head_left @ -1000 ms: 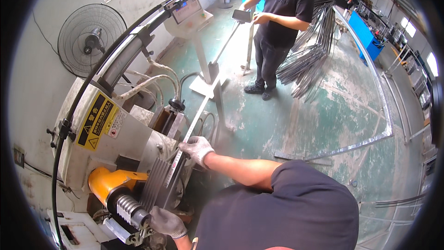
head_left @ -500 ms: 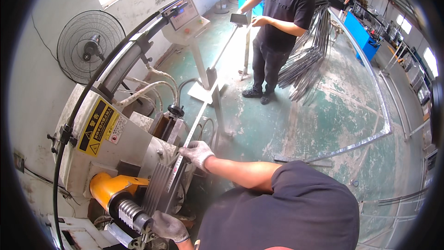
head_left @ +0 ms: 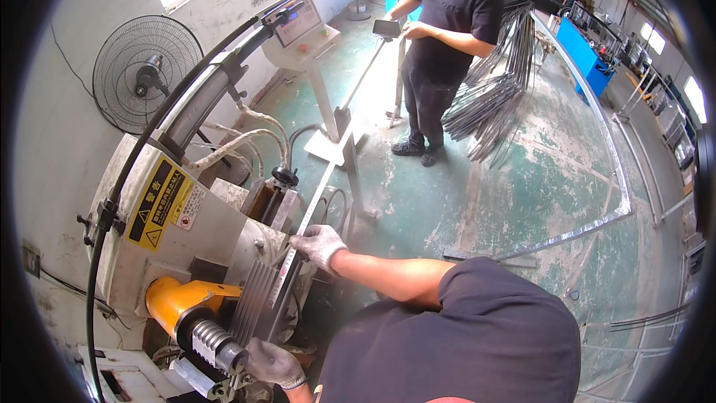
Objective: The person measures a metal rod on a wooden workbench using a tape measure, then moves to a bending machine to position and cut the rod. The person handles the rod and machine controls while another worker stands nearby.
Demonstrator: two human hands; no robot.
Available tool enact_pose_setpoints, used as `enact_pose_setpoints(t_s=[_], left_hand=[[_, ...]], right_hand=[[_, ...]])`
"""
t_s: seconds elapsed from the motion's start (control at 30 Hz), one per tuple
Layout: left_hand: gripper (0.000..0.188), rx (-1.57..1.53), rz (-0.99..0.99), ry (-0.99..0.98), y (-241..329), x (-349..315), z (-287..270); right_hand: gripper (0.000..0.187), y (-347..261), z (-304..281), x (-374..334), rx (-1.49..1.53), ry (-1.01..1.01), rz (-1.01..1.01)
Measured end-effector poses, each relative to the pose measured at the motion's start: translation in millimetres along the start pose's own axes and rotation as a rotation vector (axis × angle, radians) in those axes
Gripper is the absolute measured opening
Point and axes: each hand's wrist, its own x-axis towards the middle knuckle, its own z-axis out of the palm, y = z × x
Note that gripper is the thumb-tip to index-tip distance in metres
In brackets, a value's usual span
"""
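My right hand [head_left: 319, 247], in a pale work glove, is closed at the edge of a long narrow metal bar. Its thumb and fingertips pinch a white measuring tape [head_left: 286, 269] with printed marks that runs along the bar. Lower down, my gloved left hand [head_left: 272, 363] rests beside the ribbed metal cylinder [head_left: 216, 348] of a bending machine [head_left: 190, 201]. Its fingers are mostly hidden there, so I cannot see what they hold. Between my hands lies a grooved grey metal block [head_left: 252, 302] next to the tape.
A co-worker [head_left: 451, 22] in dark clothes stands at the bar's far end, hands near a small dark plate [head_left: 385, 29]. A control panel [head_left: 298, 26] stands left of them, a fan [head_left: 147, 75] by the wall. Long metal rods [head_left: 496, 97] lean behind, and a bent frame [head_left: 623, 205] extends right.
My hands hold almost the same places. The co-worker has shifted slightly, with their hand a little nearer the small plate.
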Motion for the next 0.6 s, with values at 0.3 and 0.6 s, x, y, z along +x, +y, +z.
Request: enact_pose_setpoints(t_s=[0.3, 0.6], left_hand=[[0.019, 0.039, 0.019, 0.012, 3, 0, -1], [0.019, 0.005, 0.000, -0.006, 2, 1, -2]], right_hand=[[0.031, -14, 0, -9, -0.038, 0.020, 0.014], [0.030, -5, 1, -2, -0.006, 0.014, 0.001]])
